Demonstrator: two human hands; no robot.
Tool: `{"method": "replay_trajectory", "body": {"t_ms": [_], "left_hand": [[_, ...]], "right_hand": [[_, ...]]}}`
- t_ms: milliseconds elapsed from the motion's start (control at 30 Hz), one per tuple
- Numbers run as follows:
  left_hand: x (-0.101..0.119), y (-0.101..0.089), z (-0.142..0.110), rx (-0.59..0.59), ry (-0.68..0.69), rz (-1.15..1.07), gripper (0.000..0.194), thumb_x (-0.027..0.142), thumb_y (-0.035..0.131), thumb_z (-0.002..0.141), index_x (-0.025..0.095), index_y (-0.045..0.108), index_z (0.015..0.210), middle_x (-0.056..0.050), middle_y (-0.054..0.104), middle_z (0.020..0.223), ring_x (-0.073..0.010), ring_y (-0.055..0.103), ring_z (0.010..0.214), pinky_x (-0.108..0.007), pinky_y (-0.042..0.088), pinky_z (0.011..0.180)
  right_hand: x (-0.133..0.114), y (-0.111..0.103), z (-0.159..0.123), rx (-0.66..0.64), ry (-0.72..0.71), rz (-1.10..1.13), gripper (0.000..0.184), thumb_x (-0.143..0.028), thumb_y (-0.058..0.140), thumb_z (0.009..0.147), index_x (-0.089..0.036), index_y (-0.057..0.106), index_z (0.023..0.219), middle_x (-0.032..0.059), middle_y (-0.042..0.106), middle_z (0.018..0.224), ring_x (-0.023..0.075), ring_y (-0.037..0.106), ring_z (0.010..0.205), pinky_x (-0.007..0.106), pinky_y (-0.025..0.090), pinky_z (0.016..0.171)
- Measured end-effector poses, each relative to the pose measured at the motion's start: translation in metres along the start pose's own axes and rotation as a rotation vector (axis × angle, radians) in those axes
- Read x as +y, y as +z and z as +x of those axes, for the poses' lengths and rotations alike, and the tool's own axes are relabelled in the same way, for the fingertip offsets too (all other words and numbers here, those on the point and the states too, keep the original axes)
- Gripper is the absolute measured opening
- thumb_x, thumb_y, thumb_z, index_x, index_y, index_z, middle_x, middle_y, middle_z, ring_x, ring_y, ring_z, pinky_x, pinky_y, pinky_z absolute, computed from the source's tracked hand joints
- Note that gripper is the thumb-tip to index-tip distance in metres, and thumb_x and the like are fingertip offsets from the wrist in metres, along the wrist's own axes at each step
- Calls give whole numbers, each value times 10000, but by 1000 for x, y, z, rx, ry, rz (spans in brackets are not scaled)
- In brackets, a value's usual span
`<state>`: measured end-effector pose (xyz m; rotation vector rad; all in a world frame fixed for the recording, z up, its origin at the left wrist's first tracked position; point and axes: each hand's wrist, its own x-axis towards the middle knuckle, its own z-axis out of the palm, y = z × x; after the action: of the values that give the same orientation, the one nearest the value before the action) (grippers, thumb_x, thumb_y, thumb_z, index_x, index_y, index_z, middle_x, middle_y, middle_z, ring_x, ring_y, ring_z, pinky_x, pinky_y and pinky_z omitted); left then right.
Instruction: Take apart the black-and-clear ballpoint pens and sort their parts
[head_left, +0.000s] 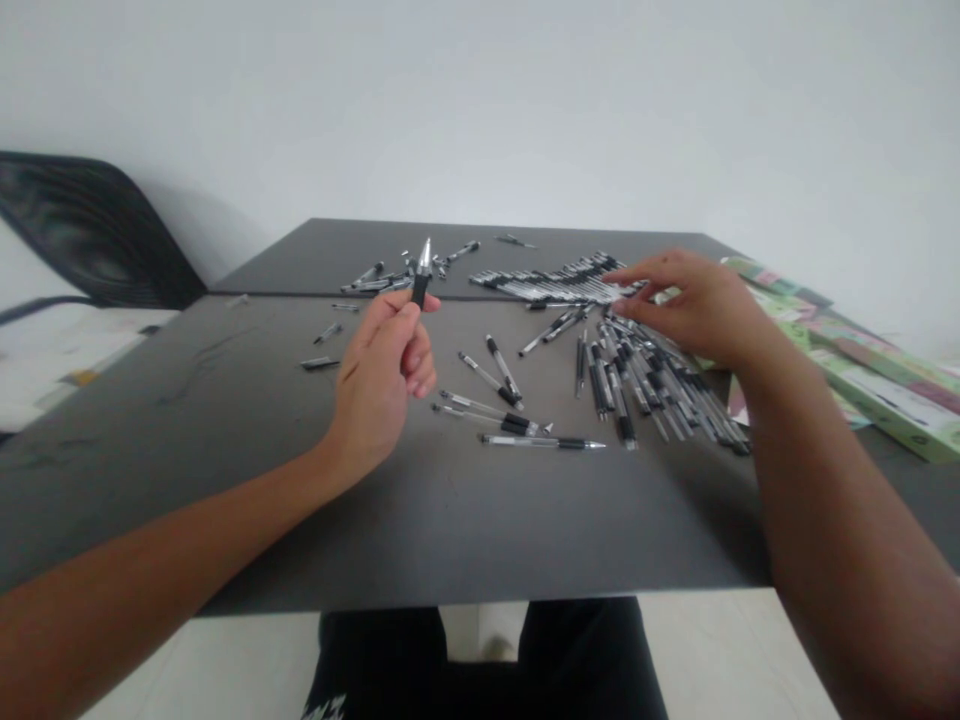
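My left hand (386, 360) is closed around a pen (423, 272) with a black grip, its silver tip pointing up. My right hand (686, 300) reaches over the pens at the right, thumb and index finger apart; whether its fingertips touch one of them is hard to tell. Beneath and in front of that hand spreads a loose heap of clear pens (645, 375) with black grips. Just left of its fingertips lies a slanting row of similar pens (547, 285). Several single pens, one with a bare silver tip (544, 442), lie between my hands.
Small pen caps and short pieces (382, 280) lie scattered beyond my left hand on the dark table (450, 530). Green and pink boxes (885, 400) are stacked at the right edge. A black mesh chair (90, 225) stands at the left, and a white wall rises behind.
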<state>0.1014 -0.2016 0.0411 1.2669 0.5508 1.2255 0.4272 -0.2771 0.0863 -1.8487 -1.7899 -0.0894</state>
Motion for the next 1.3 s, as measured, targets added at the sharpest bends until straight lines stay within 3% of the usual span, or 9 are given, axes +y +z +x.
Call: {"method": "replay_trajectory", "body": {"t_ms": [100, 167, 267, 367, 467, 567, 733, 967, 1300], "left_hand": [[0, 0, 0, 26, -9, 10, 168, 345, 599, 1055, 220, 630, 947, 94, 328, 602, -83, 241, 445, -203, 270, 424], [0, -1, 0, 27, 0, 12, 209, 356, 589, 1073, 215, 631, 925, 89, 321, 600, -83, 226, 452, -200, 261, 421], [-2, -1, -2, 8, 3, 4, 235, 372, 614, 1076, 218, 641, 901, 85, 314, 599, -81, 214, 454, -202, 252, 418], [-2, 0, -5, -4, -16, 13, 244, 390, 652, 1064, 221, 650, 888, 81, 308, 606, -80, 217, 461, -210, 250, 424], [-4, 1, -8, -8, -39, 34, 262, 429, 673, 1048, 226, 655, 883, 80, 309, 607, -81, 226, 465, -215, 246, 423], [-6, 1, -10, -12, -58, 56, 279, 455, 682, 1036, 226, 652, 878, 83, 309, 603, -79, 227, 459, -213, 246, 418], [-9, 0, -12, -20, -58, 62, 250, 419, 668, 1033, 214, 655, 889, 85, 329, 602, -78, 248, 456, -192, 271, 417], [-11, 0, -13, -49, -81, 47, 286, 470, 692, 1023, 217, 655, 897, 89, 333, 597, -74, 259, 452, -179, 288, 419], [-15, -3, -14, -71, -100, 36, 332, 518, 713, 1015, 212, 656, 898, 86, 331, 599, -56, 260, 444, -159, 290, 416]], "right_hand": [[-4, -5, -3, -10, 93, 23, 325, -500, 806, 902, -178, 832, 934, 81, 731, 925, 169, 621, 790, 330, 421, 718], [-7, -10, -6, -18, 168, 31, 441, -595, 817, 871, -190, 722, 723, 31, 655, 733, 144, 552, 692, 332, 382, 659], [-1, -16, -6, -73, 202, -21, 559, -666, 743, 903, -214, 575, 621, -27, 499, 590, 113, 442, 586, 345, 330, 613], [17, -21, -4, -147, 144, -90, 496, -640, 726, 900, -209, 646, 668, -4, 573, 641, 130, 495, 623, 344, 352, 629], [36, -26, -3, -209, 78, -83, 347, -551, 762, 840, -229, 841, 941, 47, 764, 893, 184, 648, 790, 338, 443, 720], [51, -30, -4, -338, 138, -61, 426, -506, 782, 822, -282, 876, 1171, 63, 830, 982, 233, 722, 850, 378, 498, 760], [67, -27, -7, -508, 239, -63, 390, -549, 879, 738, -290, 916, 1027, 66, 865, 918, 325, 782, 881, 442, 566, 801], [71, -14, -3, -549, 200, -89, 275, -533, 855, 743, -339, 909, 930, 26, 874, 911, 320, 809, 867, 421, 617, 792], [69, -16, -7, -570, 236, -88, 309, -539, 841, 752, -328, 909, 968, 40, 878, 956, 331, 813, 927, 443, 604, 855]]}}
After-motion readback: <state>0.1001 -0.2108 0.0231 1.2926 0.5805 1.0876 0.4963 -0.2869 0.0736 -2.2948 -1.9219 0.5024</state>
